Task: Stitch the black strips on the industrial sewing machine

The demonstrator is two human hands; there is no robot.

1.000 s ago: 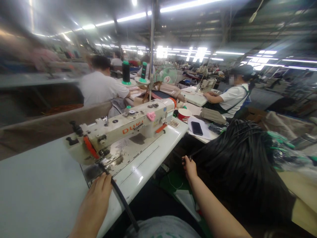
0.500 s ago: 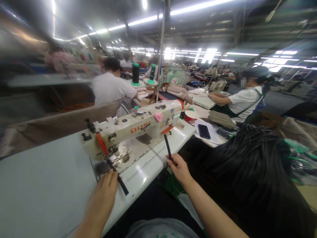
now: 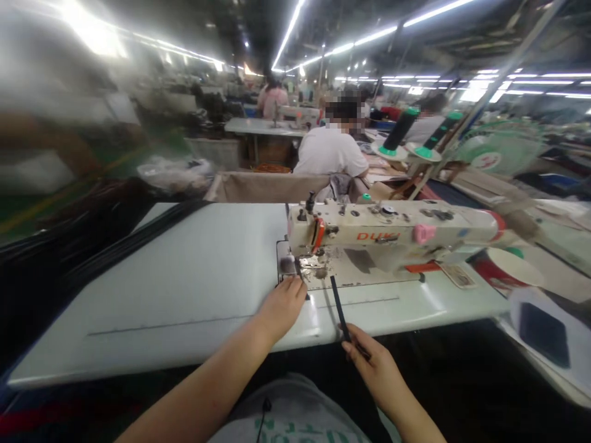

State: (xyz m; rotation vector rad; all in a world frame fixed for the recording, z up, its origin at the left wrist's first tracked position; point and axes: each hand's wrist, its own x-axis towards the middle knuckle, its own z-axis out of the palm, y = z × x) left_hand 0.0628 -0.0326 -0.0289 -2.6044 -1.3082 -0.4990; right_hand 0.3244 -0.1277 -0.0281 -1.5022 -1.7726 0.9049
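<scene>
A white sewing machine with orange trim stands on the pale tabletop. My left hand rests at the machine's needle end, its fingers pressed together; a small dark piece pokes out beside the fingertips, mostly hidden under them. Between thumb and fingers of my right hand, a black strip is pinched near its lower part. Its upper end points up at the machine bed, just right of the needle area.
Long black strips lie across the table's left side. A phone sits on white sheets at the right. Behind the machine are a fabric-lined bin, two thread cones and a seated person in white.
The view has turned left, bringing the table's left side and the black strips into sight. My right hand has brought its strip leftward, nearer the needle end and my left hand.
</scene>
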